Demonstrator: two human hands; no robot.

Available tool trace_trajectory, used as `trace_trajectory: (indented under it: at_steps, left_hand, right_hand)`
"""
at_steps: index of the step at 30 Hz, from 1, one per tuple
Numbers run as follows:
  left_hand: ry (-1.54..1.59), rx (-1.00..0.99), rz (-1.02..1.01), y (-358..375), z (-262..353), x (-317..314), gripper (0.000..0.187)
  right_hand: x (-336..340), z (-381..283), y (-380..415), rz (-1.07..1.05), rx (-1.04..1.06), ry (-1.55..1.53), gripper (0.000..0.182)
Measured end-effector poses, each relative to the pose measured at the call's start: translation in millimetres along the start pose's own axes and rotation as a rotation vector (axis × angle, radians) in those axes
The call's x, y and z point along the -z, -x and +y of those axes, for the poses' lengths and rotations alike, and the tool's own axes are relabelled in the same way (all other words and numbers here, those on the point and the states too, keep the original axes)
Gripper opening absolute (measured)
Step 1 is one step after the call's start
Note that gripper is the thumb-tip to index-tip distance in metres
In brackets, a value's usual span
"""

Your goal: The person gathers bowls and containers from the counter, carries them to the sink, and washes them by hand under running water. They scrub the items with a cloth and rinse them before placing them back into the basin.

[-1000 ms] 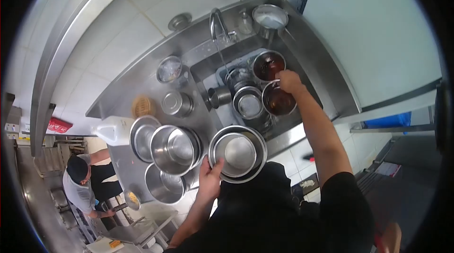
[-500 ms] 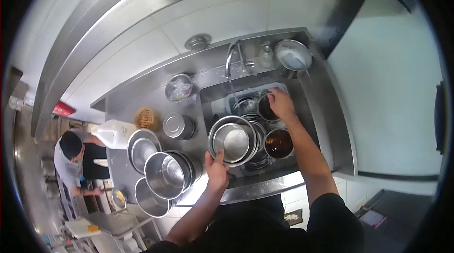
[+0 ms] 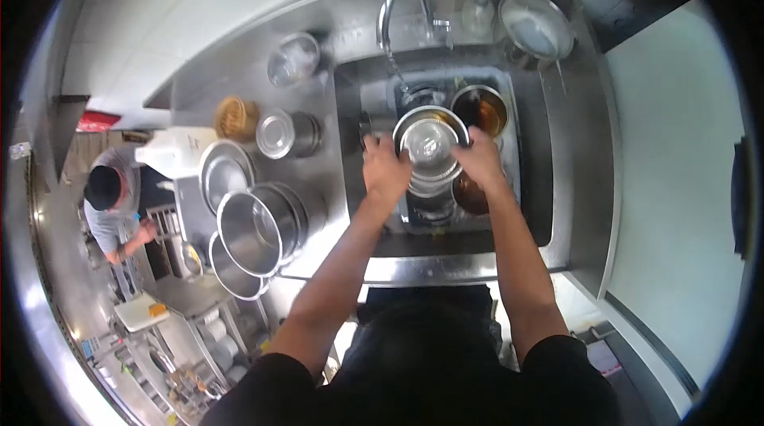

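A nested stack of steel bowls [image 3: 430, 147] is held over the middle of the sink [image 3: 532, 211]. My left hand [image 3: 387, 167] grips its left side, and my right hand [image 3: 481, 159] is closed on the right side. Beneath the bowls lies a grey plastic tub [image 3: 512, 95] with dishes that are mostly hidden. Behind my right hand, a round container [image 3: 487, 110] holds brown liquid. Another container with brown contents [image 3: 468, 197] is partly covered by that hand. Water runs from the faucet [image 3: 385, 24] behind the bowls.
Left of the sink stand large steel pots [image 3: 259, 235], a lidded metal canister [image 3: 278, 135], a bamboo steamer [image 3: 236, 118], a white jug [image 3: 179, 149] and a bowl [image 3: 294, 58]. A soapy pot [image 3: 537, 26] occupies the back right corner. Another person [image 3: 111, 187] works at far left.
The stacked bowls have moved right and slightly back, over the tub. My right hand has left the rear brown container and now holds the bowls too. The camera view has shifted.
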State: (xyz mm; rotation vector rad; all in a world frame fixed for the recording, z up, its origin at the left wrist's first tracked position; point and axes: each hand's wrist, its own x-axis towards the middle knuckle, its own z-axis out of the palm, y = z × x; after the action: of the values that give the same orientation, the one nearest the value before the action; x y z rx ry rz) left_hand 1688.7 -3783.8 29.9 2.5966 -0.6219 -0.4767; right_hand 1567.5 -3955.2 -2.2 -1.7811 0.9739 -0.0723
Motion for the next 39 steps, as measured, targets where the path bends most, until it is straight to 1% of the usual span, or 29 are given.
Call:
trace_trajectory:
  at_steps: [1,2,3,4,5,8,9,12,13,16,17,18,20,21,22,23,24,27,29,30,31,34,35,37,38,39]
  left_hand:
    - [-0.023,-0.070,0.054,-4,-9,-13,0.033]
    - [0.016,-0.040,0.018,-5,-4,-17,0.031]
    - [0.050,-0.011,-0.017,-3,6,-13,0.029]
    - [0.085,0.010,-0.045,-3,9,-13,0.027]
    - [0.051,-0.053,0.004,-2,8,-18,0.024]
    - [0.108,-0.049,-0.025,2,18,-18,0.024]
    - [0.173,-0.122,0.055,2,15,-23,0.021]
    - [0.283,-0.314,0.053,-7,3,-28,0.020]
    - [0.310,-0.355,0.064,-10,5,-23,0.020]
    - [0.553,-0.181,-0.104,-35,6,9,0.022]
    - [0.609,-0.049,-0.099,-49,-1,10,0.023]
    - [0.805,0.100,-0.164,-67,-12,6,0.020]
    - [0.926,0.157,-0.095,-75,-8,33,0.018]
    - [0.947,0.166,-0.071,-72,-12,41,0.018]
    - [0.963,0.176,-0.053,-66,-18,47,0.017]
    - [0.973,0.188,-0.038,-58,-27,54,0.017]
    - [0.900,0.157,-0.061,-46,-48,55,0.017]
    - [0.596,0.102,-0.083,2,-100,42,0.018]
    - [0.673,0.174,-0.173,35,-107,31,0.020]
    - [0.616,0.145,-0.174,46,-111,22,0.021]
    - [0.558,0.119,-0.175,54,-113,14,0.023]
    - [0.322,-0.049,-0.123,61,-109,-15,0.023]
    - [0.359,-0.031,-0.140,60,-106,-25,0.024]
    - [0.439,0.003,-0.178,56,-99,-46,0.024]
    - [0.477,0.086,-0.231,55,-95,-56,0.024]
    - [0.509,0.166,-0.280,52,-94,-68,0.024]
  right_hand:
    - [-10,22,-7,0.060,-0.005,0.026,0.043]
    - [-20,43,-11,0.120,-0.008,0.053,0.042]
    - [-11,31,-5,0.073,-0.049,-0.005,0.041]
    - [-8,34,-6,0.020,-0.112,-0.144,0.040]
    - [-6,40,-9,-0.002,-0.118,-0.212,0.039]
    - [2,50,-6,-0.027,-0.113,-0.388,0.039]
    - [6,45,-8,-0.027,-0.101,-0.441,0.040]
    - [24,30,-9,-0.127,-0.126,-0.638,0.041]
    - [33,19,-9,-0.114,-0.106,-0.507,0.043]
    - [41,-30,-13,-0.086,-0.103,-0.296,0.041]
    - [40,-40,-23,-0.134,-0.017,-0.239,0.042]
    - [37,-66,-24,-0.109,0.013,-0.197,0.043]
    - [33,-96,-34,-0.136,0.111,-0.159,0.047]
    - [32,-93,-52,-0.184,0.075,-0.077,0.052]
    - [36,-106,-52,-0.190,0.080,-0.201,0.050]
    - [43,-111,-60,-0.093,0.136,0.042,0.046]
    - [44,-114,-70,-0.002,0.188,0.281,0.044]
    - [23,-57,-131,0.367,0.657,0.532,0.054]
    - [23,-45,-141,0.297,0.649,0.734,0.064]
    - [21,-39,-147,0.261,0.645,0.834,0.070]
    - [17,-29,-151,0.221,0.599,0.891,0.070]
    - [10,-10,-154,0.237,0.602,0.944,0.073]
    - [7,-10,-156,0.250,0.586,0.914,0.072]
    - [-2,-14,-157,0.389,0.536,0.800,0.071]
    - [-6,-18,-157,0.464,0.511,0.741,0.071]
    - [-6,-23,-154,0.447,0.580,0.753,0.071]
